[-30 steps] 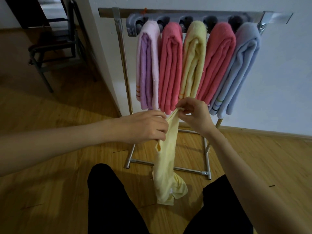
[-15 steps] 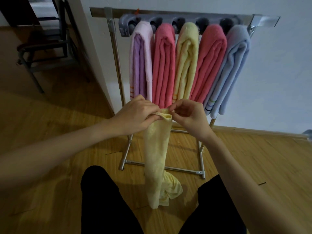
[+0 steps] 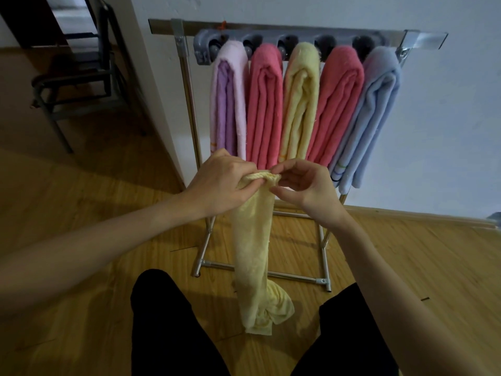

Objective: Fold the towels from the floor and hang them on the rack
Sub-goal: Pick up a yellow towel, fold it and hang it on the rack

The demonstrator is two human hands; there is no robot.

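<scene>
We are inspecting one loose yellow towel (image 3: 253, 240), hanging in front of the towel rack (image 3: 271, 27) as a long narrow strip, its lower end bunching on the wooden floor (image 3: 81, 213) just before the rack's base bar (image 3: 271, 274). The left hand (image 3: 221, 183) is grasping the top edge, fingers curled over a rolled hem. The right hand (image 3: 303, 185) is pinching the same edge beside it, thumb and fingertips closed on the cloth. Both grips are engaged and sitting close together, just below the hanging towels.

On the rack we are counting five folded towels: lilac (image 3: 229, 104), pink (image 3: 264, 104), yellow (image 3: 299, 101), a second pink (image 3: 337, 104) and pale blue (image 3: 371, 115). They are filling the clip row side by side. We cannot tell whether any holder is free.

Risks we are noting, as judgement:
- The strip is twisted and gathered at its lower end; folding it as it is would likely be trapping creases and giving an uneven bundle.
- With both grips on one short stretch of hem, the corners are not being controlled; spreading the hands without finding them could be letting the edge slip.
- The lower end is dragging on the floor and lying near the base bar, where it could be catching as the towel is lifted.
- Raising the towel close to the rack could be brushing the hung towels and pulling one loose.
</scene>
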